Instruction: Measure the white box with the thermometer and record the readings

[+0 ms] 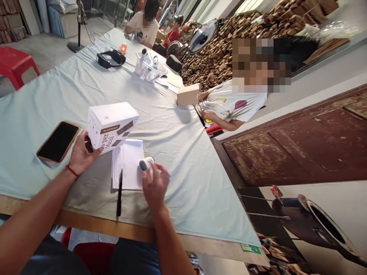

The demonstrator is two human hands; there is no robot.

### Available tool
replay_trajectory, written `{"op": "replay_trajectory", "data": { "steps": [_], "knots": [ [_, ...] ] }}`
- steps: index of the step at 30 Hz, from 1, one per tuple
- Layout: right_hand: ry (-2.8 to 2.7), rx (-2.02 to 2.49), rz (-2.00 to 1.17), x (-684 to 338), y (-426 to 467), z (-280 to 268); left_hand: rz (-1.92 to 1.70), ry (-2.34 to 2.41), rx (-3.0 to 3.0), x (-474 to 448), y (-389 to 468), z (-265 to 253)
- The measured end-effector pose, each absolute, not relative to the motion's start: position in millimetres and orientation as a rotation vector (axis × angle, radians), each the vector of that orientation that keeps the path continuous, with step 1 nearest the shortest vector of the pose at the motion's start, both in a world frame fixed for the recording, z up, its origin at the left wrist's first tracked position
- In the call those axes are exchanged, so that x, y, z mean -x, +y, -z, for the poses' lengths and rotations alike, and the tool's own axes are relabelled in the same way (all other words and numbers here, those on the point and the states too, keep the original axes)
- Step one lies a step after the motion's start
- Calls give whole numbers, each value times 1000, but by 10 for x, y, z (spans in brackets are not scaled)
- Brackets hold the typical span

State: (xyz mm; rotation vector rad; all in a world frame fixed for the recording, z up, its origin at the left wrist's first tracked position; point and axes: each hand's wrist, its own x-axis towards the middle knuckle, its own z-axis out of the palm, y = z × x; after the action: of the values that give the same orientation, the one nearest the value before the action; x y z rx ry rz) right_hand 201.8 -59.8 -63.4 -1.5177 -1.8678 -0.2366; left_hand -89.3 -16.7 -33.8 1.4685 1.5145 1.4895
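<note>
A white printed carton (113, 124) is gripped at its near lower corner by my left hand (84, 152), which wears a red cord at the wrist. The carton overlaps the far end of a paper notepad (132, 172) with handwritten lines. At the notepad's right edge is a small white device (146, 163) with blue trim and a dark display. My right hand (156, 183) is right beside the device, its fingers bent and blurred; whether they grip it is unclear. Across the notepad's near left edge lies a black pen (119, 194). Left of my left hand rests a smartphone (58, 141), screen dark.
Farther along the cloth-covered table (160, 130) are a black headset (110, 58) and a clear plastic basket (150, 68) of bottles. A person on the right holds a brown box (188, 94). Another person sits at the far end. A red stool (17, 63) stands left.
</note>
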Motion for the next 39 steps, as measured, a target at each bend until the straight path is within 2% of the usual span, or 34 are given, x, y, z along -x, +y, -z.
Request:
{"op": "replay_trajectory", "data": {
  "steps": [2, 4, 9, 12, 15, 18, 20, 25, 39],
  "knots": [
    [-1760, 1817, 234, -2150, -532, 630, -1482, 1403, -1349, 867, -212, 288],
    [-1809, 2037, 81, -2240, -493, 597, -1437, 1297, -1252, 834, -261, 224],
    [-1840, 2194, -390, -2304, -478, 368, -1254, 1170, -1208, 751, -351, 144],
    [-1502, 2042, -578, -2271, -474, 193, -1204, 1172, -1282, 731, -357, 169],
    [-1117, 1659, -738, -2101, -489, 21, -1197, 1157, -1372, 738, -340, 190],
    [-946, 1271, -1120, -1805, -513, -129, -1197, 1150, -1395, 748, -330, 185],
    [-892, 1136, -1240, -1613, -516, -195, -1201, 1153, -1396, 747, -334, 175],
    [-868, 999, -1265, -1376, -491, -183, -1232, 1131, -1435, 731, -349, 167],
    [-948, 1045, -1195, -1239, -473, -89, -1171, 1158, -1530, 781, -320, 174]
  ]
}}
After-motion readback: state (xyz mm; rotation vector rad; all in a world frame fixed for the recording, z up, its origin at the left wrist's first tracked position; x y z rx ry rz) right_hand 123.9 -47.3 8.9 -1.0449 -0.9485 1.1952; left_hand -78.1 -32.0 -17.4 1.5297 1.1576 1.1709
